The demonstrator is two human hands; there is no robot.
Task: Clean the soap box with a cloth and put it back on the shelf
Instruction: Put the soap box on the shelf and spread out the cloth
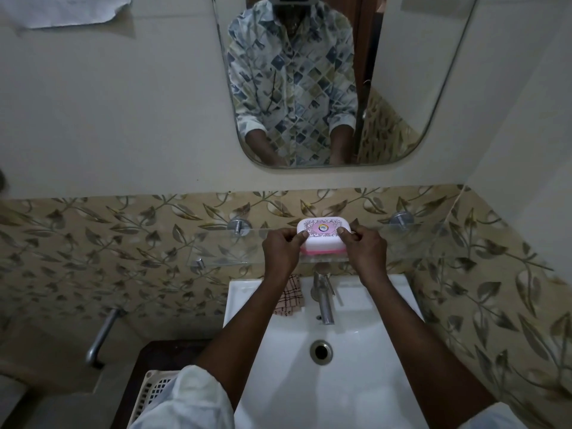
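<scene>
The soap box (322, 235) is white with a pink patterned lid and a pink base. It rests on the glass shelf (216, 249) below the mirror. My left hand (283, 247) grips its left end, thumb on the lid. My right hand (363, 247) grips its right end in the same way. The checked cloth (291, 294) lies on the back rim of the sink, partly hidden behind my left forearm.
A white sink (356, 382) with a steel tap (323, 301) and a drain (321, 352) sits below the shelf. A mirror (402, 88) hangs above. A white basket (151, 397) stands at the lower left, near a wall pipe (102, 335).
</scene>
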